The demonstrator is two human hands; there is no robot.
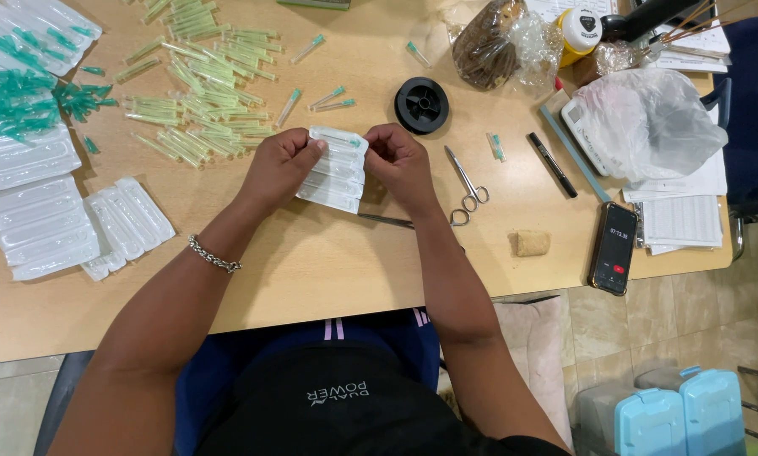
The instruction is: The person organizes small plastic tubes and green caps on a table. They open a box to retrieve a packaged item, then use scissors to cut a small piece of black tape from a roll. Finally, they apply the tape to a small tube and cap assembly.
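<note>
Both my hands hold a clear plastic blister strip (335, 169) with several narrow pockets, just above the wooden table (311, 262). My left hand (282, 165) pinches its upper left edge. My right hand (400, 165) grips its upper right edge, where a small teal-tipped needle cap sits in the top pocket. A pile of capped needles with pale green sleeves (202, 93) lies to the upper left. A few loose ones (332, 97) rest just beyond the strip.
Stacks of blister strips (50, 219) and teal caps (16, 97) sit at the left. Scissors (466, 186), a black spool (421, 105), a pen (552, 165), a phone (613, 247), a beige block (531, 243), plastic bags (649, 118) and papers lie to the right.
</note>
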